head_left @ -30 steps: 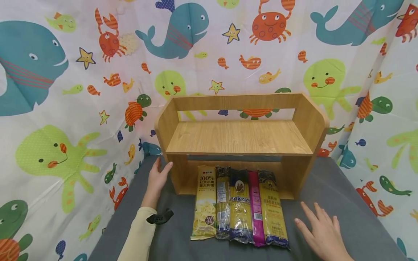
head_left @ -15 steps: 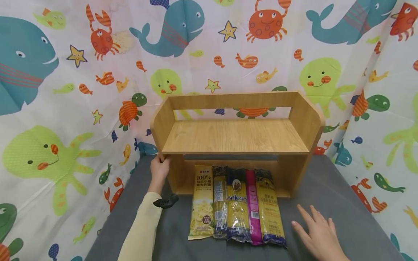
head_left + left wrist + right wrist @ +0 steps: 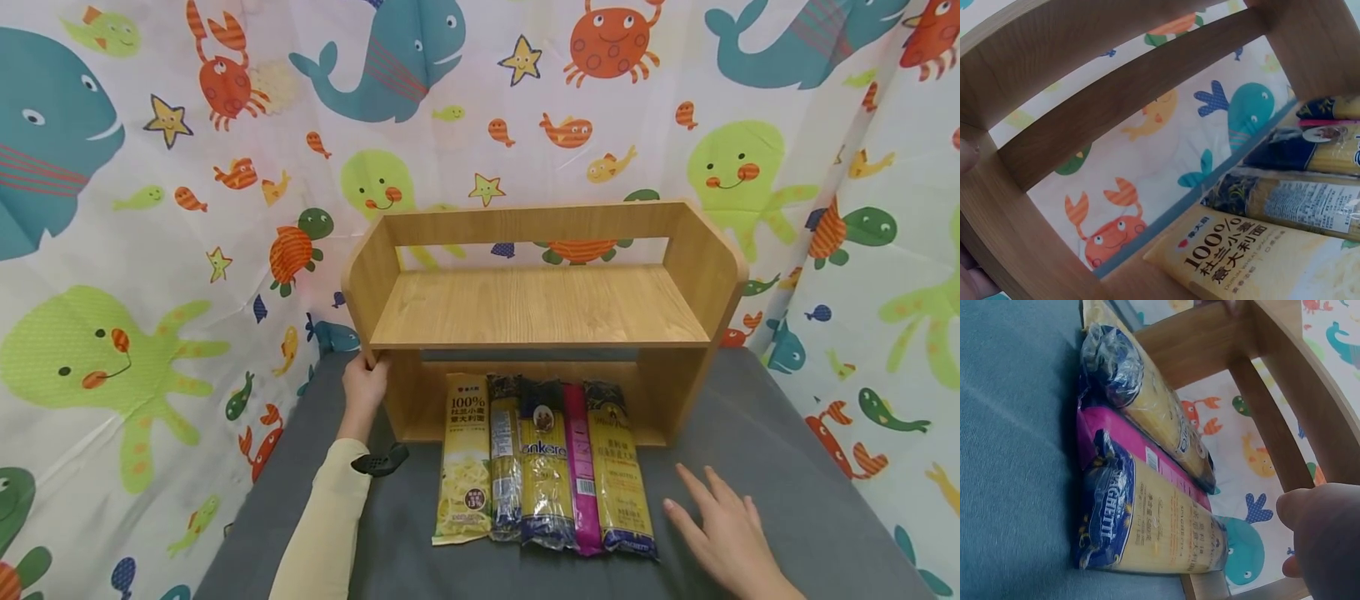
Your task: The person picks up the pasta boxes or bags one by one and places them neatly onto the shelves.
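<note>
My left hand [image 3: 365, 390] grips the left side panel of a two-tier wooden shelf [image 3: 540, 308], just below its middle board. In the left wrist view the thumb [image 3: 967, 155] lies on the panel's inner face and fingers show at its outer side. My right hand [image 3: 726, 527], fingers spread and holding nothing, is over the grey cloth to the right of the pasta packs. Nearest to it is a yellow spaghetti pack [image 3: 621, 471] with a blue end. Beside that lie a pink pack [image 3: 582, 467], two more clear-and-blue pasta packs and a pale yellow pasta pack [image 3: 463, 467].
The packs lie side by side, their far ends inside the shelf's lower tier and their near ends on the grey cloth [image 3: 420, 567]. A white curtain [image 3: 450, 158] printed with sea animals hangs behind and at both sides. A black band [image 3: 381, 460] is on the left wrist.
My left hand has moved from beside the shelf with spread fingers to a grip on its left panel. The right hand stays spread over the cloth. The head view has shifted a little.
</note>
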Motion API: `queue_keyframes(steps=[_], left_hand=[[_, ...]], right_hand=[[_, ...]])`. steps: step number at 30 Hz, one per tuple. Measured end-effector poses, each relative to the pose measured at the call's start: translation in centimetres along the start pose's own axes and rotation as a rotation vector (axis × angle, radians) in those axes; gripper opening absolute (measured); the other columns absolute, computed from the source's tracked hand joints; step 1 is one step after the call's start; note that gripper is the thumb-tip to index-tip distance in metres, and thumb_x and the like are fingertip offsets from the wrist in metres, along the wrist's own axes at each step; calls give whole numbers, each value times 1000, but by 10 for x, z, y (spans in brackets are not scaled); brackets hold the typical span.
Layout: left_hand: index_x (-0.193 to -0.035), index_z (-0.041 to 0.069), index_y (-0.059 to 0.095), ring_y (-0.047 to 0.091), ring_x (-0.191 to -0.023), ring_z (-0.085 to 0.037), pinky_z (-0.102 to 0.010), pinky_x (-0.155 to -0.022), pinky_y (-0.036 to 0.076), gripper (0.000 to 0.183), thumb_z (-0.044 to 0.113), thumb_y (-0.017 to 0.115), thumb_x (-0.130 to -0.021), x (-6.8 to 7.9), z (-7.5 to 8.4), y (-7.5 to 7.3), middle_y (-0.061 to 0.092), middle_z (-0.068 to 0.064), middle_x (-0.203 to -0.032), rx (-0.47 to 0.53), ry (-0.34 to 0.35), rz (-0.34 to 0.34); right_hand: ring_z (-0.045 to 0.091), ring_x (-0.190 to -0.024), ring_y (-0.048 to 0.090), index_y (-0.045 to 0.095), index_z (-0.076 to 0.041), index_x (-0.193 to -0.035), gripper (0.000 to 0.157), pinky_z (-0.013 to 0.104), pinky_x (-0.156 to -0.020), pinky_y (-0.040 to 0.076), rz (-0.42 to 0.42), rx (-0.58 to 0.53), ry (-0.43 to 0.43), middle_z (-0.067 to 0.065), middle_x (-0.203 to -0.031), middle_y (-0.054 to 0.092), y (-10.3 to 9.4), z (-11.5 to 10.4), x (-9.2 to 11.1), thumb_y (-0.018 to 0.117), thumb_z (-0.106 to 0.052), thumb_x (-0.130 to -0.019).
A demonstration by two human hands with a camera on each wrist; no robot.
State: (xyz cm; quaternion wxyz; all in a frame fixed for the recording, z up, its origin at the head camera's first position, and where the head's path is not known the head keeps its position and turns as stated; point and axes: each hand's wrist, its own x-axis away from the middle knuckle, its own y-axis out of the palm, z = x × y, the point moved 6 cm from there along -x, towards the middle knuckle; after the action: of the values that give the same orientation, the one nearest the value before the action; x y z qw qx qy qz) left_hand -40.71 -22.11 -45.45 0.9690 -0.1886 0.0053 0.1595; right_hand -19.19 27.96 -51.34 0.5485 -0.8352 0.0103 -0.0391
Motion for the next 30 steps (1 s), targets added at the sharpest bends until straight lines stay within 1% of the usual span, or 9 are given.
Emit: queue_keyframes(steps=[5, 8, 10, 12, 16, 20, 24, 27, 30], left_hand=[[-141, 5, 57, 62, -123, -42, -59, -102, 50, 46, 29, 55, -102, 1, 0, -1, 63, -24, -137, 6, 23, 31], [-136, 4, 61, 64, -118, -43, -59, -98, 52, 43, 28, 55, -101, 2, 2, -2, 65, -25, -132, -13, 56, 52], [-133, 4, 63, 65, -115, -43, -58, -94, 53, 41, 28, 55, -101, 3, 3, -2, 67, -26, -129, -27, 77, 63], [-131, 3, 64, 66, -114, -42, -58, -92, 53, 39, 28, 55, -102, 4, 3, -2, 67, -26, -128, -30, 92, 69], [-130, 4, 64, 66, -114, -42, -58, -93, 53, 38, 27, 55, -102, 5, 3, -2, 68, -25, -128, -22, 98, 82], [-129, 4, 64, 66, -115, -42, -58, -94, 53, 38, 27, 55, -102, 5, 3, -1, 67, -25, -129, -20, 93, 78], [-130, 4, 64, 66, -115, -42, -58, -95, 53, 38, 28, 55, -102, 5, 4, 0, 68, -25, -128, -15, 94, 78], [-131, 4, 63, 66, -116, -42, -58, -96, 53, 39, 28, 55, -102, 5, 5, 0, 67, -24, -130, -16, 90, 81], [-131, 4, 64, 66, -117, -42, -58, -98, 52, 38, 28, 55, -103, 5, 5, 0, 67, -25, -129, -20, 91, 91]], right_hand=[[64, -136, 36, 40, 3, -152, 74, 79, -100, 33, -53, -117, -6, 45, -150, 33, 4, -5, -10, 49, -52, -104], [63, -136, 37, 40, 5, -151, 70, 74, -100, 39, -40, -177, -22, 44, -150, 36, 8, -6, -15, 51, -46, -105], [61, -137, 37, 37, 6, -152, 72, 71, -102, 39, -59, -207, -8, 41, -152, 36, 13, -4, -21, 51, -46, -105], [59, -135, 42, 35, 7, -153, 73, 68, -102, 41, -77, -245, 12, 40, -153, 36, 17, -2, -28, 50, -46, -105], [57, -131, 49, 30, 6, -155, 76, 63, -100, 47, -118, -328, 59, 39, -154, 34, 27, 3, -40, 51, -47, -104], [55, -129, 52, 33, 5, -154, 74, 61, -97, 50, -110, -353, 68, 40, -148, 44, 36, 6, -49, 58, -42, -101], [51, -119, 59, 34, 5, -152, 76, 52, -84, 57, -107, -429, 73, 41, -137, 53, 45, 6, -60, 66, -36, -97], [43, -106, 66, 32, 6, -153, 78, 45, -71, 61, -141, -563, 84, 42, -132, 54, 53, 4, -66, 71, -29, -95], [34, -97, 69, 31, 6, -152, 79, 43, -69, 61, -169, -660, 79, 41, -128, 55, 58, 0, -70, 74, -21, -92]])
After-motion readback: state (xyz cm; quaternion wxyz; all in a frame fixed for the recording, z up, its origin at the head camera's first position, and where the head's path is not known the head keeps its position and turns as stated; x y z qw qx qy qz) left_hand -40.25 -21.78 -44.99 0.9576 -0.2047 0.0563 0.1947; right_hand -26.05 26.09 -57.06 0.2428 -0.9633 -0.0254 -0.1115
